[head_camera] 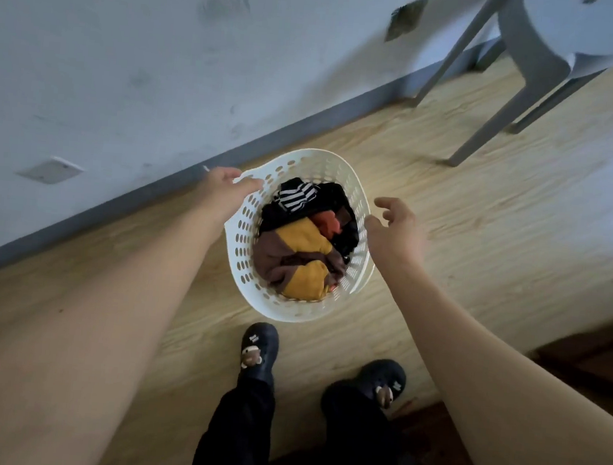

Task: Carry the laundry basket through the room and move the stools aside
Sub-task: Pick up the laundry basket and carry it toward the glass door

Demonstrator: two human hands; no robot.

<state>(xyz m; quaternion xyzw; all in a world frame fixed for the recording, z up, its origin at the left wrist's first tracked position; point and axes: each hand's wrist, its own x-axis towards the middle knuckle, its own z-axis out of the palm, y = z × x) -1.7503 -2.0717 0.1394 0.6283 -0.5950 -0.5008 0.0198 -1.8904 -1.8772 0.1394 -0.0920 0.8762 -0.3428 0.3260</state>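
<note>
White perforated plastic laundry basket point(245, 241), round-rimmed, standing on the pale wood-grain floor point(483, 225) close to the grey skirting of the scuffed white wall point(128, 50), just beyond the person's two dark clogs; contents: a heap of mustard, brown, orange, black and striped clothing point(302, 246), filling the lower part only. Left hand point(227, 184): fingers curled over the far-left rim, touching it, apparently closing on the edge, though whether the hold is firm cannot be told. Right hand point(396, 227): fingers spread and slack, holding nothing, just beside the right rim; contact there cannot be judged. Grey plastic stool point(535, 55) with a round pale seat: far right, against the wall, well apart from the basket, untouched. Step in hand, by judgement: taking hold of the basket for the lift. Handling note: bring the right fingers under the rim opposite the left, so the two holds face each other across the opening; wrap both thumbs over the lip before raising; lift level, since a one-sided pull would tip the light shell and spill the load. Route note: the stool stands in the far-right path and will likely need shifting
</note>
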